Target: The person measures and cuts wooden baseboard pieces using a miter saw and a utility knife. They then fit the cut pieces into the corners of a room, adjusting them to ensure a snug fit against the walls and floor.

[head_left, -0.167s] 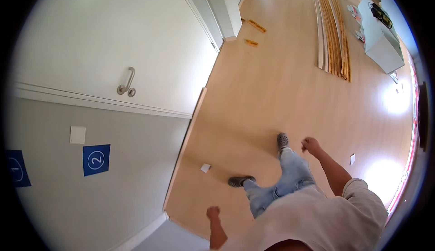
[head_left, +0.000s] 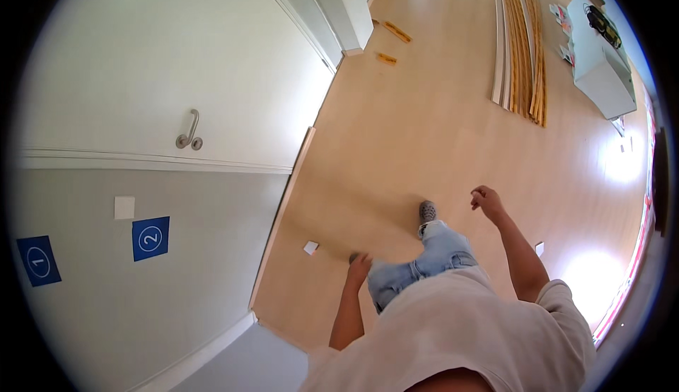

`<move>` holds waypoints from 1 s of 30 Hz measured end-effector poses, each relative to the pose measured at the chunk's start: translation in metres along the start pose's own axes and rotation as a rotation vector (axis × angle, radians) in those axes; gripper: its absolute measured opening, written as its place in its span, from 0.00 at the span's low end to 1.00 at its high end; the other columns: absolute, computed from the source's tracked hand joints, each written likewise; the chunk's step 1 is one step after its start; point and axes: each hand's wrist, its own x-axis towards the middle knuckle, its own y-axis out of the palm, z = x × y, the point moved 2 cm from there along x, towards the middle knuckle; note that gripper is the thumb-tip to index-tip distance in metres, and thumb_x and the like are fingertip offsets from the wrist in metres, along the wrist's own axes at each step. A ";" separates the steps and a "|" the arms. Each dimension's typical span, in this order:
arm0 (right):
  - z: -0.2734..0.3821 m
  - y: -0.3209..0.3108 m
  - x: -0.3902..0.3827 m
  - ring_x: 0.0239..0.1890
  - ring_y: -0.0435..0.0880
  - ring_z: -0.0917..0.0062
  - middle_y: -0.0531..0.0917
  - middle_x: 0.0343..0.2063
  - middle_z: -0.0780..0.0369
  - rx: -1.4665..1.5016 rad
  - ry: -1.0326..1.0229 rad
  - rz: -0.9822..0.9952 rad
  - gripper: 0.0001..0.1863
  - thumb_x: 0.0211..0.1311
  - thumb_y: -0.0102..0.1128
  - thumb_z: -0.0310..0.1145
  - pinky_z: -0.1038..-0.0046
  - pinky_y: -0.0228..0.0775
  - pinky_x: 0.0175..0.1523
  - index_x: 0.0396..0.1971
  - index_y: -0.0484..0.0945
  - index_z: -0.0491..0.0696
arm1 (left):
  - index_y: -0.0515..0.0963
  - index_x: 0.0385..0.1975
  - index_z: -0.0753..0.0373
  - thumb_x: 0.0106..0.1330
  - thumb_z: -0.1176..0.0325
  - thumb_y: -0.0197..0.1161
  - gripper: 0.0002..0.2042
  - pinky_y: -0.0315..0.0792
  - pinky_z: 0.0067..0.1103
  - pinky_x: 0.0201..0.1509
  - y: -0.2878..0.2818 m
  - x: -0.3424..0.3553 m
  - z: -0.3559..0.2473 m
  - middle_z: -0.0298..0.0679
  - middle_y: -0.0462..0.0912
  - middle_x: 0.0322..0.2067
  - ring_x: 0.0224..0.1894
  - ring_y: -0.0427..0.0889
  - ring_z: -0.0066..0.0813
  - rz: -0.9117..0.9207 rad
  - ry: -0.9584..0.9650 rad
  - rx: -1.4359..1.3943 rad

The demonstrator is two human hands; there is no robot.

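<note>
My left hand (head_left: pixel 359 267) hangs in front of my left thigh, its fingers loosely extended and a little blurred. I see nothing in it, and it partly covers my left shoe. Out to the right of my legs, my right hand (head_left: pixel 486 202) is held over the floor. Its fingers are loosely bent with gaps between them, and no object shows in it. Neither hand touches anything; the wooden floor (head_left: pixel 396 151) lies below both. My jeans (head_left: pixel 424 261) and my grey right shoe (head_left: pixel 427 212) show between the hands.
A white door (head_left: pixel 212 45) with a metal handle (head_left: pixel 189 132) is on the left, beside a grey wall (head_left: pixel 205 243) with blue signs (head_left: pixel 151 238). Long wooden strips (head_left: pixel 520 45) lie far ahead. A white cabinet (head_left: pixel 601 67) stands far right. Yellow pieces (head_left: pixel 397 31) and a white square (head_left: pixel 310 248) lie on the floor.
My left hand has swung forward and to the right, up to my left thigh. My right hand has risen slightly, its fingers looser. The view has shifted slightly along the wall.
</note>
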 end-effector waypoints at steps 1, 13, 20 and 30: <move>-0.013 -0.045 -0.016 0.26 0.83 0.74 0.83 0.25 0.57 0.000 0.018 -0.060 0.11 0.70 0.53 0.31 0.71 0.80 0.33 0.40 0.78 0.36 | 0.77 0.53 0.69 0.72 0.59 0.56 0.20 0.74 0.29 0.53 0.032 -0.008 -0.064 0.47 0.85 0.46 0.46 0.83 0.38 -0.045 0.278 0.141; -0.146 -0.257 -0.026 0.23 0.85 0.68 0.83 0.24 0.54 0.044 0.522 -0.296 0.14 0.65 0.55 0.33 0.69 0.81 0.29 0.40 0.77 0.36 | 0.78 0.44 0.66 0.72 0.65 0.52 0.13 0.76 0.28 0.31 0.002 0.121 -0.041 0.45 0.84 0.35 0.32 0.83 0.33 -0.113 -0.319 -0.468; -0.049 -0.295 0.043 0.26 0.85 0.69 0.83 0.26 0.54 0.167 0.508 -0.362 0.14 0.66 0.55 0.32 0.68 0.84 0.33 0.42 0.78 0.35 | 0.78 0.28 0.61 0.69 0.66 0.54 0.10 0.67 0.30 0.20 0.061 0.255 -0.100 0.40 0.76 0.19 0.19 0.75 0.30 0.043 -0.508 -0.053; 0.070 -0.355 0.150 0.27 0.88 0.71 0.85 0.28 0.58 0.204 0.614 -0.433 0.16 0.68 0.56 0.39 0.76 0.69 0.23 0.43 0.79 0.41 | 0.78 0.42 0.65 0.69 0.58 0.54 0.16 0.75 0.39 0.45 0.093 0.537 -0.646 0.56 0.82 0.39 0.42 0.81 0.57 -0.022 0.204 -0.102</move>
